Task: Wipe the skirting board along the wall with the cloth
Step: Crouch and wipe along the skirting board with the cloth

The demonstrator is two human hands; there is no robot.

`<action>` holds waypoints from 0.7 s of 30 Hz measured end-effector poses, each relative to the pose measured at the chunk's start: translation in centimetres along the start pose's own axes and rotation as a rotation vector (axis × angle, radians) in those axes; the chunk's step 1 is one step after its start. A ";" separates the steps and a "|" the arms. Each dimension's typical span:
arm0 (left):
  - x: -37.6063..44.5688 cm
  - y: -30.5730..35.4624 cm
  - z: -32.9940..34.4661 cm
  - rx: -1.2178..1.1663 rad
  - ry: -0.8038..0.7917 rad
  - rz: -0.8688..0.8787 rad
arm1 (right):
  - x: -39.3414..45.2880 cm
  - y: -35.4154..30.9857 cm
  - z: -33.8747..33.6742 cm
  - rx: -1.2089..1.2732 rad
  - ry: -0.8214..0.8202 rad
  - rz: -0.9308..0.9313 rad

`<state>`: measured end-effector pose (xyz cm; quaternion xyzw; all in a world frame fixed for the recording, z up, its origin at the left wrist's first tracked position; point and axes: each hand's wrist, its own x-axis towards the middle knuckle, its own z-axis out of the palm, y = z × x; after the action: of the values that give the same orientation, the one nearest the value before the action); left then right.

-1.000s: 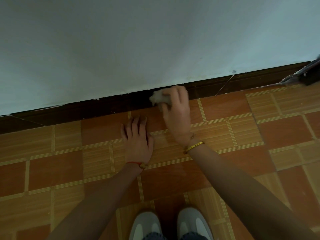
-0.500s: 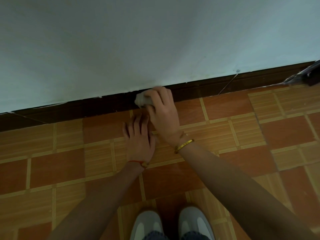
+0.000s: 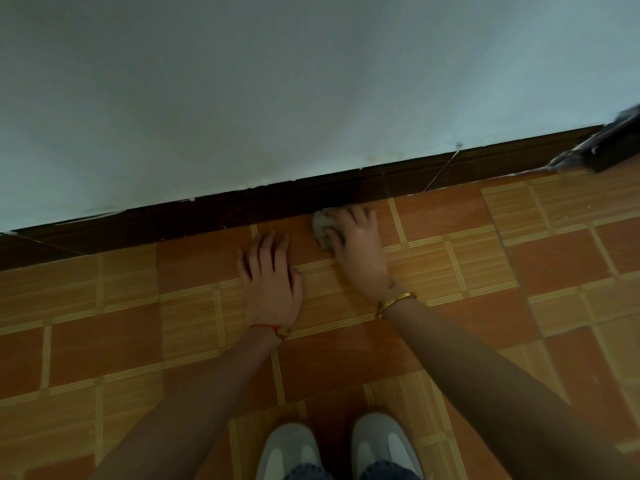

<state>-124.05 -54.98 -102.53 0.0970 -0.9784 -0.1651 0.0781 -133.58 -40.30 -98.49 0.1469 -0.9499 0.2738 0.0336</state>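
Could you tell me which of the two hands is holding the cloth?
The right hand, with the gold bangle, grips the cloth; the left hand lies flat on the floor.

Floor (image 3: 114, 341): we see square tiles in orange-brown and lighter tan, the tan ones ribbed with thin pale stripes, running from the near edge up to the foot of the wall.
Wall (image 3: 277, 81): we see a plain pale surface filling the whole upper part of the view, with chipped paint along its lower edge.
Shoes (image 3: 337, 448): we see two grey toes side by side on the floor at the near edge.
Dark object (image 3: 616, 143): at the far right edge, against the wall; we cannot tell what it is.
Thin line (image 3: 443, 169): slants down from a small mark low on the wall to the floor's far edge.
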 end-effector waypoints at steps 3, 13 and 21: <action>0.0 -0.1 0.1 -0.003 0.013 0.011 | -0.2 -0.4 0.5 -0.042 0.006 -0.023; -0.1 0.1 0.3 -0.017 0.035 -0.011 | 0.9 5.4 -3.3 -0.126 0.104 0.220; 1.5 4.6 0.1 -0.094 -0.005 0.040 | 0.3 2.4 -1.8 -0.084 -0.067 -0.066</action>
<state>-126.28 -51.02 -100.91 0.0734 -0.9715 -0.2097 0.0832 -134.61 -37.49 -98.12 0.1859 -0.9557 0.2275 0.0170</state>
